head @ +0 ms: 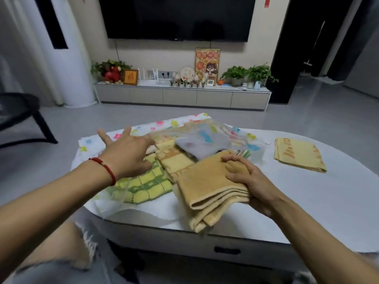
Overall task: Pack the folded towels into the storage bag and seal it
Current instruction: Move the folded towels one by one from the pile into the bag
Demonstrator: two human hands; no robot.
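head view, findings in order of size. the white tabletop (266, 201) carries all the work items. on its left-centre lies the clear storage bag (207, 130), printed with coloured flowers, lying flat with its mouth toward the person; its open edge appears to drape off the near rim, though the clear film makes the exact edge hard to trace. several folded towels sit within or under the film: a green-and-yellow checked towel (147, 185) nearest, an orange patterned towel (174, 158) beside it, and a grey towel (194, 146) further in. whether each is fully inside cannot be told. a yellow towel with orange lettering (299, 154) lies well apart on the right, not yet packed. the folded tan towel (207, 185) overhangs the near rim at the bag's mouth. the right hand (252, 181) grips it, thumb on top, fingers (231, 160) curled over the upper fold, palm beneath the folded edge. the left hand (127, 154) is spread wide and holds nothing, palm down, wrist extended, hovering over the bag's left part; contact with the film cannot be confirmed. risks, as judged: the tan towel may catch the limp mouth and push the film ahead of it if the opening is not lifted; its layers may splay, since only one end is held; an overfilled or uneven stack could keep the seal from closing.
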